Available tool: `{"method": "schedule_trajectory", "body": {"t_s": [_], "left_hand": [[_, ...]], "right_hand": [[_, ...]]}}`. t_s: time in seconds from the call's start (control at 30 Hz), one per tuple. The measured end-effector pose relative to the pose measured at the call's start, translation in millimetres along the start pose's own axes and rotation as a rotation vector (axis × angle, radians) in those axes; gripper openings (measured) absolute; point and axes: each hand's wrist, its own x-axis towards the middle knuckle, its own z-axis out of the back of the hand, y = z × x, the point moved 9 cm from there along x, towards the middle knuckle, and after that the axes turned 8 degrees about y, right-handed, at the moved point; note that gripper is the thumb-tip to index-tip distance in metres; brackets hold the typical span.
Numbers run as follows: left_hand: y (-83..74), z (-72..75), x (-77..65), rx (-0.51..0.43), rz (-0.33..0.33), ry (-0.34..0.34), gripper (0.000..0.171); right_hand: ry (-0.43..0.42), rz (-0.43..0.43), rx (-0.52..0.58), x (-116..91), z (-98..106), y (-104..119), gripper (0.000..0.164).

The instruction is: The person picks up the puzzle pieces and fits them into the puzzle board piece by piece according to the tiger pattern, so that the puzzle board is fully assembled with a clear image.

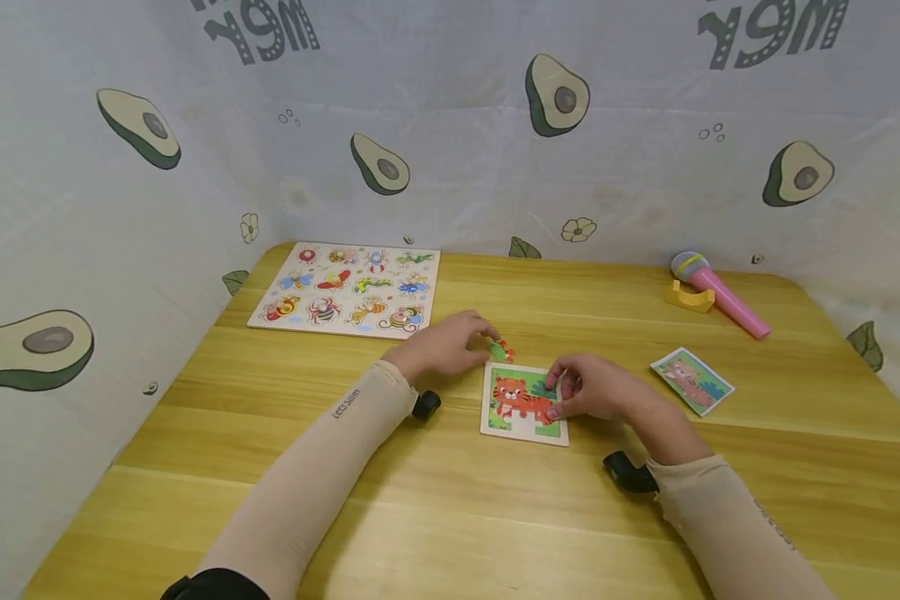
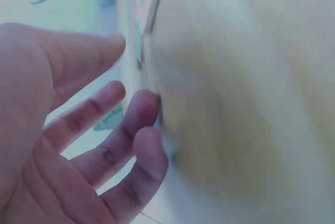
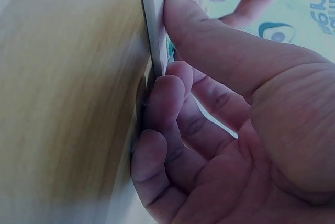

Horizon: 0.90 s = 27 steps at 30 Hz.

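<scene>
A square tiger jigsaw puzzle (image 1: 521, 392) lies on the table, with a bare pale gap along its lower part. My right hand (image 1: 596, 387) grips its right side. The thumb lies on the picture, and in the right wrist view the other fingers (image 3: 163, 98) curl down by the board's edge. Just beyond the puzzle's far edge is a loose green and red puzzle piece (image 1: 502, 351). My left hand (image 1: 450, 343) reaches over beside that piece, its index fingertip right at it. The left wrist view shows the thumb (image 2: 94, 51) apart from the loosely bent fingers.
A board of insect pictures (image 1: 348, 292) lies at the back left. To the right of the puzzle is a small pig picture puzzle (image 1: 692, 382). A pink toy microphone (image 1: 727, 300) rests on a yellow stand (image 1: 690, 297) at the back right. A patterned curtain (image 1: 465, 125) hangs behind the table.
</scene>
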Motion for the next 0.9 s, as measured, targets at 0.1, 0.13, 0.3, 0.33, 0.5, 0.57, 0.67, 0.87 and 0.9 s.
{"method": "schedule_trajectory", "body": {"t_s": [0.1,0.13,0.3,0.33,0.5,0.57,0.67,0.87,0.9], "left_hand": [[3.7,2.2,7.2,0.044,0.018,0.020,0.039],[4.6,1.7,8.9,0.052,0.023,0.035,0.041],[4.5,-1.7,12.6,0.060,0.032,0.126,0.048],[3.7,-1.4,12.6,0.056,0.032,0.135,0.048],[1.9,0.3,13.2,0.071,0.028,0.149,0.042],[2.6,1.2,13.4,0.076,0.030,0.143,0.039],[3.9,2.0,13.5,0.081,0.033,0.129,0.035],[4.8,4.4,12.6,0.060,0.036,0.101,0.028],[4.7,4.9,12.3,0.054,0.037,0.096,0.027]], "right_hand": [[-0.005,0.002,0.007,0,0,-1,0.035],[-0.005,0.005,0.009,0,-1,-1,0.036],[-0.009,-0.006,0.008,0,-1,-2,0.041],[-0.008,-0.007,0.007,0,-1,-2,0.042],[-0.011,-0.012,0.014,0,-1,-4,0.043],[-0.012,-0.011,0.013,0,-1,-5,0.043],[-0.016,-0.008,0.008,0,-1,-6,0.043],[-0.023,-0.006,0.002,0,0,-7,0.043],[-0.023,-0.007,0.002,0,0,-7,0.043]]}}
